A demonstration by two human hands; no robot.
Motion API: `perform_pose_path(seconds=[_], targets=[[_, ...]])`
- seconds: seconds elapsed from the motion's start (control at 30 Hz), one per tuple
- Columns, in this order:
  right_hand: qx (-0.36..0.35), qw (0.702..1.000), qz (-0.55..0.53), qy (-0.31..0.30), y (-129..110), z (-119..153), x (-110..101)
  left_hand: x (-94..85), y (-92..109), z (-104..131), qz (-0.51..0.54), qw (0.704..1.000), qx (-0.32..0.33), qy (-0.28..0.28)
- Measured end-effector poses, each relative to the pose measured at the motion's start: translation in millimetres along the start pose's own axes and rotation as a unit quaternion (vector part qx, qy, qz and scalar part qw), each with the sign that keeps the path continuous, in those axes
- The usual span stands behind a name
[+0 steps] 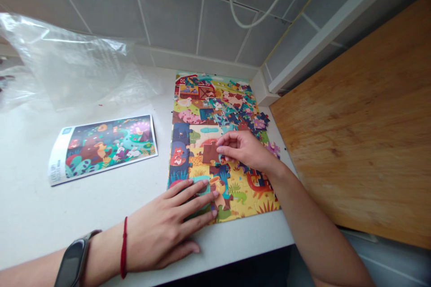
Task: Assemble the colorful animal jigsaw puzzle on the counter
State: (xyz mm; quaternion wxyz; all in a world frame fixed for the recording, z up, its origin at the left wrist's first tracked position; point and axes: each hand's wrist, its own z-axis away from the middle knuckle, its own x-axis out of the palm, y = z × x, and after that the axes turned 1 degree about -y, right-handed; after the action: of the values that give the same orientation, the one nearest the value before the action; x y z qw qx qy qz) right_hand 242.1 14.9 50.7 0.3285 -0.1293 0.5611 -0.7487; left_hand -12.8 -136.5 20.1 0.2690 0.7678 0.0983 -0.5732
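A colourful animal puzzle board (191, 103) lies on the white counter, with many loose pieces (232, 112) heaped on its upper right part. My right hand (247, 150) pinches a brown puzzle piece (210, 152) between thumb and fingertips, over the middle of the board. Joined pieces with a red squirrel-like animal (178, 156) lie left of that piece. My left hand (171, 222) rests flat with spread fingers, its fingertips on joined pieces at the board's lower left. A purple piece (272, 148) sits at the board's right edge.
A printed picture card (107, 145) lies on the white counter (131, 202) left of the board. Clear plastic wrapping (77, 67) is at the back left. A wooden panel (357, 130) stands on the right, a tiled wall (178, 18) behind, and a white cable (247, 24) hangs there.
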Motion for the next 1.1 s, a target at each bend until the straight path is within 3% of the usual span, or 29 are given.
perform_pose_path(seconds=[0.1, 0.23, 0.4, 0.5, 0.67, 0.9, 1.1], targets=[[0.027, 0.998, -0.002, -0.065, -2, 3, 5, -2.4, 3, 2, 0.025, 0.998, 0.035, 0.037], [0.004, 0.993, 0.070, -0.099, -3, 7, 11, -4.9, 5, 5, 0.060, 0.992, 0.066, 0.087], [-0.046, 0.981, 0.167, -0.087, -4, 8, 14, -1.9, -5, 2, 0.012, 0.991, -0.054, 0.122], [-0.080, 0.962, 0.246, -0.086, -8, 11, 9, 0.7, -10, 1, -0.017, 0.989, -0.111, 0.096], [-0.099, 0.904, 0.400, -0.115, -21, 28, 6, 1.5, -10, 3, -0.022, 0.988, -0.140, 0.065], [-0.100, 0.850, 0.516, -0.046, -25, 52, 37, 1.3, -15, 2, -0.027, 0.988, -0.119, 0.094], [-0.089, 0.831, 0.547, -0.040, -23, 56, 33, 0.8, -15, 2, -0.032, 0.988, -0.120, 0.090]])
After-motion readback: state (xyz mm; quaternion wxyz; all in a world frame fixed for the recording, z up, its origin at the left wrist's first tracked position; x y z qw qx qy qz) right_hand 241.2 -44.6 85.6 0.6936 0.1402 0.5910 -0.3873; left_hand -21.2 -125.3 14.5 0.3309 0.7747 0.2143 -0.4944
